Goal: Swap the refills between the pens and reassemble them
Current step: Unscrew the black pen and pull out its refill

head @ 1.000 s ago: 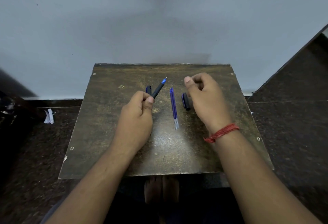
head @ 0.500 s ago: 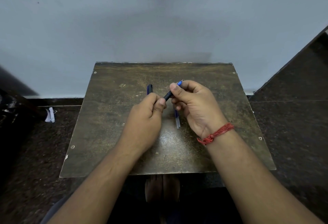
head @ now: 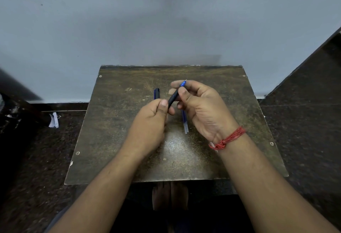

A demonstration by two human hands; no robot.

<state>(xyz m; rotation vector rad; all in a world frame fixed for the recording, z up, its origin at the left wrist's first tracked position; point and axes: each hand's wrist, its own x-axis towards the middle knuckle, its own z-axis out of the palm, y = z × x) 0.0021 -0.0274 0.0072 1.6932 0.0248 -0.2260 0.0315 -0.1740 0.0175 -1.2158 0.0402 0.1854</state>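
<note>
Both hands hold one pen (head: 173, 97) above the table (head: 114, 140): the left hand (head: 150, 122) grips its lower barrel, most of it hidden in the fist, while the right hand (head: 201, 107) pinches it near the blue tip. A refill (head: 185, 124) lies on the table, its far end hidden behind the right hand. A cap (head: 156, 93) lies beyond the left hand, partly covered.

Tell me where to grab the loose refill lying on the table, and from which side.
Pinch the refill at its clear near end, coming from above on the person's side. It lies flat, pointing away along the table; its far part sits under the right hand, which with the left hand holds the black pen, so only that near end is free.
</note>
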